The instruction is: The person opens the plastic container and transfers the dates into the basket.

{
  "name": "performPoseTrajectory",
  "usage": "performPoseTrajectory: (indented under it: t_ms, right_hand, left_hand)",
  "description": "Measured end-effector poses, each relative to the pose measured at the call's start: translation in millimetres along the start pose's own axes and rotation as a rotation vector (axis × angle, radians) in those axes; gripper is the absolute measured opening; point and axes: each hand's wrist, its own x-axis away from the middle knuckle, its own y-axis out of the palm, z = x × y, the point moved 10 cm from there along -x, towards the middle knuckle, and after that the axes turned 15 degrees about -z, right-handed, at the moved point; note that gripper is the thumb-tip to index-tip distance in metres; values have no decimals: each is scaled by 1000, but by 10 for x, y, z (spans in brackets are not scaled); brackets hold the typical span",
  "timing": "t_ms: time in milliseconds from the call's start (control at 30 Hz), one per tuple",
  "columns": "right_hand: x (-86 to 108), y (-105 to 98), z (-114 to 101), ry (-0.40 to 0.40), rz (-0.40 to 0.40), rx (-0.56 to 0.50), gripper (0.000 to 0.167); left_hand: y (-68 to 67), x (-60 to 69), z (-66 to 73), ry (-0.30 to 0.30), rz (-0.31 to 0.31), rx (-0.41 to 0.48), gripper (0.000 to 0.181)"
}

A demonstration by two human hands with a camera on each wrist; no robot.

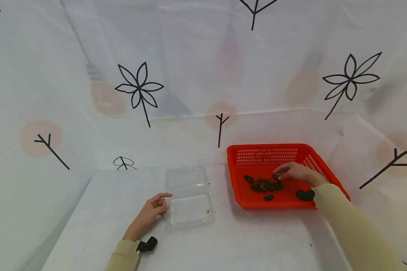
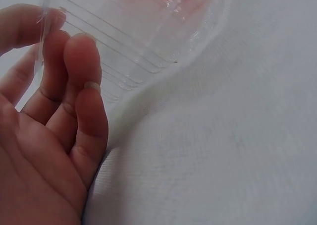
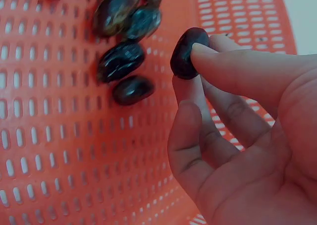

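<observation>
My right hand (image 1: pixel 296 172) is over the red basket (image 1: pixel 232 169). Between its thumb and fingers it pinches a dark, glossy oval fruit (image 3: pixel 188 54) that looks like a date. Several more such fruits (image 1: pixel 262 185) lie in a loose group on the basket floor, some looking brown and wrinkled in the right wrist view. At the left edge of an open clear plastic container (image 1: pixel 190 210), my left hand (image 1: pixel 151 208) holds the rim with its thumb and curled fingers. The container's lid (image 1: pixel 185 177) lies folded back on the far side.
A white cloth (image 1: pixel 122 195) covers the table, and a white patterned sheet (image 1: pixel 196 94) rises behind it. The basket stands to the right of the container, with a gap between them. A few dark specks lie on the cloth.
</observation>
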Motion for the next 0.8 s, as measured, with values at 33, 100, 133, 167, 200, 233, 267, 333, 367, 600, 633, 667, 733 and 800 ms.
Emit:
performPoseTrajectory:
  t_ms: [33,100,133,167,200,233,267,333,367,600,633,667,733,800]
  right_hand:
    - [-6,7,16,7,0,15,36]
    - [-17,16,49,23,2,31,36]
    - [-21,17,62,28,4,36,36]
    - [-24,19,67,31,4,42,36]
    - [-28,19,70,30,6,49,36]
    - [-35,18,68,29,9,53,36]
    - [-43,20,59,21,9,67,35]
    - [-63,28,37,1,9,95,35]
    - [-74,31,32,-4,12,99,34]
    - [-106,54,57,-5,15,82,33]
    - [-104,53,55,-3,16,85,33]
    - [-100,51,53,1,17,82,33]
    - [-90,36,35,5,25,78,34]
    - [-73,15,-1,9,35,83,35]
  left_hand:
    - [7,2,4,-1,0,-3,48]
    - [16,6,17,0,0,-19,48]
    - [18,7,24,4,1,-29,48]
    - [21,10,32,11,1,-39,48]
    - [20,11,38,17,2,-52,48]
    - [17,14,48,25,5,-68,48]
    - [9,16,54,33,11,-79,47]
    - [-4,16,63,49,21,-92,47]
    - [-8,14,64,55,23,-97,47]
    - [-43,13,58,62,40,-108,48]
    - [-51,17,63,64,44,-110,48]
    - [-61,21,68,65,47,-115,48]
    - [-84,27,67,61,54,-116,47]
    - [-111,32,61,52,67,-113,46]
